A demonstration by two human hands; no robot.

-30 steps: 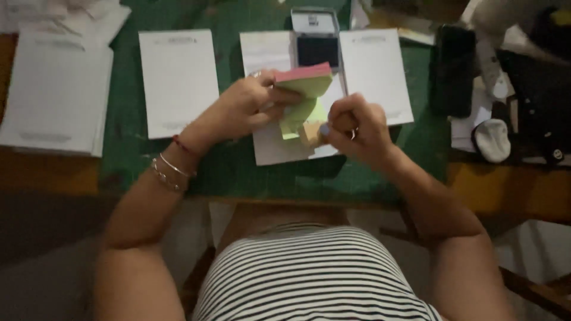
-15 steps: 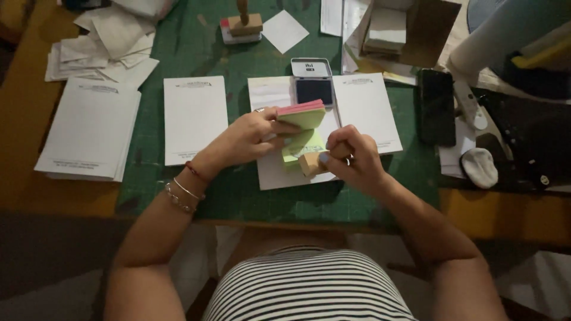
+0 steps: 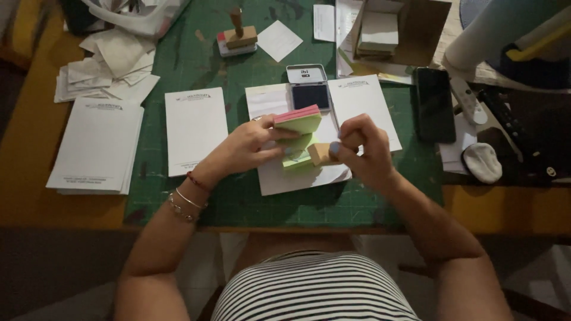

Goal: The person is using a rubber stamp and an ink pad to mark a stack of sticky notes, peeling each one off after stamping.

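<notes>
My left hand point(image 3: 250, 145) holds a thick pad of sticky notes point(image 3: 298, 120), pink on top and green below, with its lower green sheets bent down over a white sheet point(image 3: 297, 175). My right hand point(image 3: 363, 148) grips a small wooden stamp block point(image 3: 321, 153) pressed against the green sheet. Just beyond the hands lies an open ink pad tin point(image 3: 310, 89) with a dark pad.
A green cutting mat point(image 3: 250, 196) covers the wooden table. White printed sheets point(image 3: 195, 128) lie left and right, a stack point(image 3: 98, 145) at far left. A wooden-handled stamp point(image 3: 238, 37), cardboard box point(image 3: 392, 32), black phone point(image 3: 434, 104), remote and crumpled papers lie around.
The view has tilted up, showing more of the far table. My hands stay together on the pad and stamp, with little shift.
</notes>
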